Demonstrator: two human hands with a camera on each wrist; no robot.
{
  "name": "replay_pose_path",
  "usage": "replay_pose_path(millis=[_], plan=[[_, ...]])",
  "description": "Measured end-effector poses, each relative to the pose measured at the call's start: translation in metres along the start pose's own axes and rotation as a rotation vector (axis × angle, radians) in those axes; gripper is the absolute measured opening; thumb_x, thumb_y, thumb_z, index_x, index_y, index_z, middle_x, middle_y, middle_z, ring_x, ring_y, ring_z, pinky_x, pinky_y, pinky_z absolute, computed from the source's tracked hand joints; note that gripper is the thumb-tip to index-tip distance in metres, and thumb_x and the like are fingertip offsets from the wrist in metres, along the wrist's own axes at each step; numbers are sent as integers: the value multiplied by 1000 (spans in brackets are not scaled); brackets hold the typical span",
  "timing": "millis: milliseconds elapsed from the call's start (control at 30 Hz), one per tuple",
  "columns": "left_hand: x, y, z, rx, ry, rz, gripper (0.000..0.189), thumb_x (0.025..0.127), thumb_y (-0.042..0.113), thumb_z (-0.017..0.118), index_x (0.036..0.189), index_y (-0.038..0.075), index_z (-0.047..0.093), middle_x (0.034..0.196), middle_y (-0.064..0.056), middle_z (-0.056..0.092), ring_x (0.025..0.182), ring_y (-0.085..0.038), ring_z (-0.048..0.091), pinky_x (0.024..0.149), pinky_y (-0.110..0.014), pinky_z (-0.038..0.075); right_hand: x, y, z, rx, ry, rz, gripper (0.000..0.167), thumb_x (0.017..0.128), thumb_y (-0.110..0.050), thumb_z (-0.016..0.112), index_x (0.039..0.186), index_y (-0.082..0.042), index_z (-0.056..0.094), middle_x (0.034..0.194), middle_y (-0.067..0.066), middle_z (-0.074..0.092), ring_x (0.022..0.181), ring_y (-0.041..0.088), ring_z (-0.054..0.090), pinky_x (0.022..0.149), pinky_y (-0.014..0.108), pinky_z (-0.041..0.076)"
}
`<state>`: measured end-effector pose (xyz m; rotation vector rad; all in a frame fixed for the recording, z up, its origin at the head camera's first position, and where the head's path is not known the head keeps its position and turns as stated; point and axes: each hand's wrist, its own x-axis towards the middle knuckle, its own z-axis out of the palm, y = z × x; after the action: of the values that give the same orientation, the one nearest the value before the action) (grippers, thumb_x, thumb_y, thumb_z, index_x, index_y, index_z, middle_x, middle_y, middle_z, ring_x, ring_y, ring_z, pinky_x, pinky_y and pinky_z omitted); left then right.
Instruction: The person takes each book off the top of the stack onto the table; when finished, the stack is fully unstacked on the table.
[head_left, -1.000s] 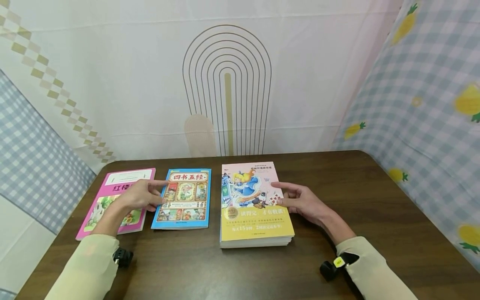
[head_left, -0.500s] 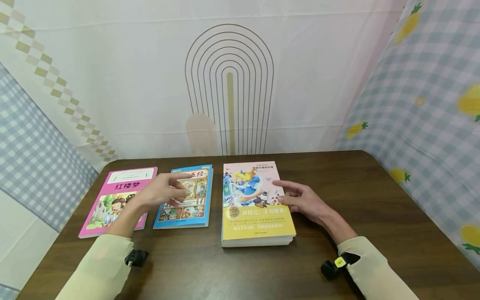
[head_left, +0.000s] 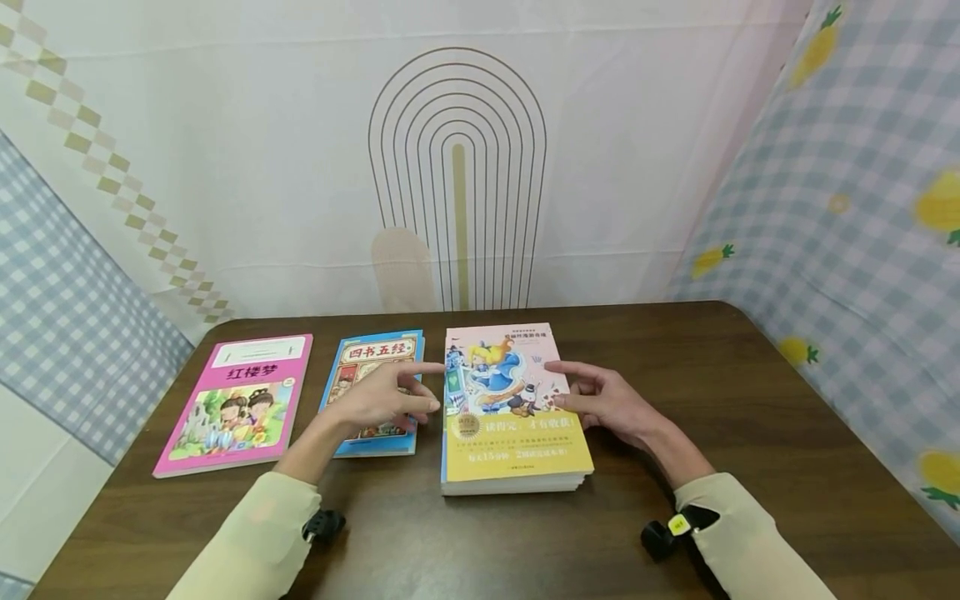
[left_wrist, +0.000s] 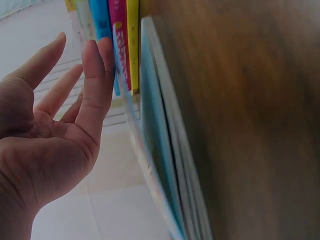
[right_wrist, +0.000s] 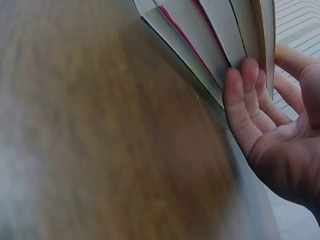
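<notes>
A stack of books (head_left: 517, 450), topped by a pink and yellow storybook (head_left: 491, 375), lies at the middle of the table. My right hand (head_left: 611, 408) rests at its right side. In the right wrist view, those fingertips touch the page edges of the stacked books (right_wrist: 210, 35). Over the thin blue book (head_left: 375, 354) reaches my left hand (head_left: 390, 396), its index fingertip right at the stack's left edge. The left wrist view shows blue, magenta and yellow spines (left_wrist: 120, 50) beside the left fingers, which hold nothing. The blue book's cover (left_wrist: 145, 155) stands slightly lifted there.
A pink book (head_left: 232, 417) lies flat at the table's left side. The brown wooden table (head_left: 712, 375) ends at a patterned white cloth (head_left: 615, 167) behind, and a checked cloth (head_left: 825, 250) hangs along the right.
My left hand has moved right, from between the pink and blue books, across the blue book to the stack's left edge. My right hand has stayed at the stack.
</notes>
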<state>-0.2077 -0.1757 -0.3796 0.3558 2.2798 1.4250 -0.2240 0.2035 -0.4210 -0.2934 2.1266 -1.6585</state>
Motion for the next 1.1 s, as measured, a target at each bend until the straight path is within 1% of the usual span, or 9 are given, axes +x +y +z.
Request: replay_pose_path(millis=[133, 333, 533, 733, 967, 1100], plan=[[5, -1, 6, -40, -2, 4, 64, 99, 12, 75, 158, 12, 51, 110, -17, 73, 84, -26, 73, 70, -40, 66, -2, 0, -3, 30, -23, 9, 68, 99, -21, 76, 160, -16, 47, 96, 14, 68, 87, 22, 72, 75, 33, 66], [6, -3, 10, -67, 18, -1, 64, 98, 11, 76, 157, 13, 52, 110, -17, 71, 84, -26, 72, 70, -41, 67, -3, -1, -5, 51, -40, -1, 69, 99, -17, 75, 161, -14, 45, 95, 13, 71, 87, 22, 75, 73, 35, 66], [7, -4, 13, -73, 8, 12, 66, 97, 10, 77, 158, 15, 51, 110, -18, 66, 83, -28, 71, 69, -41, 66, -4, -1, -7, 52, -49, 1, 71, 100, -18, 75, 162, -13, 42, 100, 14, 73, 89, 24, 76, 72, 36, 67], [7, -2, 16, -70, 17, -10, 70, 96, 11, 78, 159, 16, 49, 112, -19, 62, 83, -26, 71, 69, -40, 66, -8, 0, -10, 66, -60, -1, 71, 100, -17, 74, 163, -11, 41, 105, 14, 73, 92, 24, 76, 74, 37, 67], [9, -3, 18, -91, 21, -36, 72, 96, 10, 79, 160, 15, 47, 115, -19, 60, 82, -25, 71, 69, -39, 66, -12, 0, -15, 91, -71, 9, 72, 101, -18, 74, 164, -10, 39, 116, 16, 72, 97, 26, 76, 79, 40, 67], [10, -4, 18, -104, 20, -41, 71, 96, 9, 78, 160, 15, 47, 117, -20, 58, 83, -26, 71, 69, -39, 66, -15, 2, -19, 97, -68, 9, 73, 101, -18, 74, 164, -10, 38, 121, 16, 71, 100, 26, 75, 82, 41, 67]])
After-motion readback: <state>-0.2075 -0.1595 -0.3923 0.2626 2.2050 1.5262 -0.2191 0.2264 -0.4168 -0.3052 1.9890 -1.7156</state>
